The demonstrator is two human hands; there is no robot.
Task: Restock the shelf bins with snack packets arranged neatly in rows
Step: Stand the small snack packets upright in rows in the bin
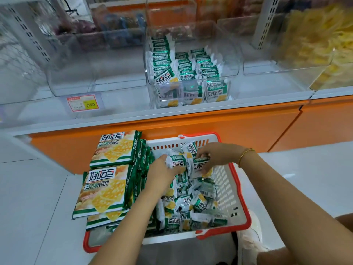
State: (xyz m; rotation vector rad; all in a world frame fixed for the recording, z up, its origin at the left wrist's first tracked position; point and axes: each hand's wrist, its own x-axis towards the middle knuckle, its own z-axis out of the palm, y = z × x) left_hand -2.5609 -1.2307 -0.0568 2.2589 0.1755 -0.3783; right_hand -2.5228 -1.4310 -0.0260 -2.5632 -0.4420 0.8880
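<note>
Head view, looking down at a shelf front. A white basket (228,180) with a red rim stands on the floor below the orange shelf base (210,125). It holds a loose heap of green-and-white snack packets (191,207). The left hand (164,167) reaches into the basket, fingers curled round one packet (178,163). The right hand (215,155), with a gold bracelet (245,154) at the wrist, pinches a second packet (201,166) just beside the first. Printed cartons (107,186) of the same brand are stacked at the basket's left side. On the shelf above, a clear bin (232,60) contains matching packets in three rows (183,66). A price tag (83,104) is fixed to the neighbouring bin on the left.
</note>
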